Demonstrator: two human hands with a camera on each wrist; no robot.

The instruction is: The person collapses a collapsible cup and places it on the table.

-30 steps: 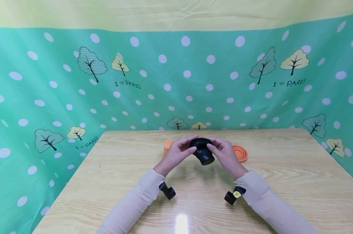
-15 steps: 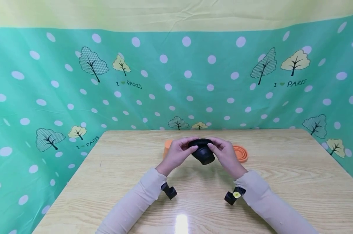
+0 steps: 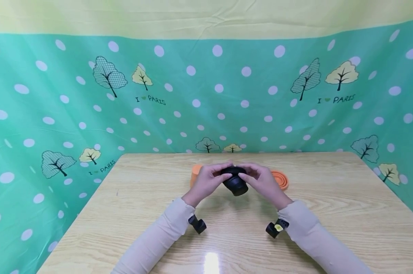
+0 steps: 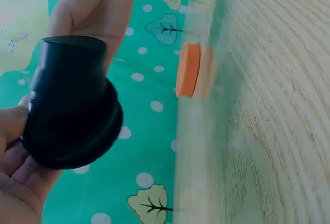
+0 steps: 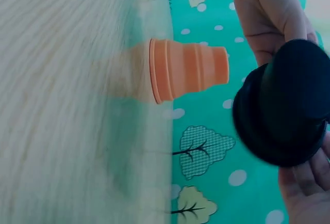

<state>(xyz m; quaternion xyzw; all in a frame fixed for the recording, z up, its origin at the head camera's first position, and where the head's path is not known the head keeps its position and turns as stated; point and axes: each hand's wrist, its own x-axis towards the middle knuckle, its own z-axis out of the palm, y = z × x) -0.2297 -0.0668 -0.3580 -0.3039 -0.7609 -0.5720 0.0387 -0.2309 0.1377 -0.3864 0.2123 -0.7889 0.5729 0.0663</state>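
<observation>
Above the table, both hands hold a black collapsible cup (image 3: 236,186) with its wide rim up and its narrow base tilted down towards me. My left hand (image 3: 208,180) pinches the rim's left side between thumb and fingers. On the right side, my right hand (image 3: 262,182) grips the rim the same way. The left wrist view shows the black cup (image 4: 72,95) with its tiers partly folded and uneven. Behind my left hand an orange collapsible cup (image 3: 194,175) stands upside down, extended in the right wrist view. A flattened orange collapsible cup (image 3: 281,179) lies beyond my right hand.
The light wood table (image 3: 151,182) runs back to a green dotted curtain (image 3: 179,87) printed with trees. A black wrist camera (image 3: 198,226) hangs off each forearm, low over the tabletop.
Between my fingers the black cup has tipped and its tiers have shifted; its inside no longer shows as it did a second ago. Both hands are slightly lower.
</observation>
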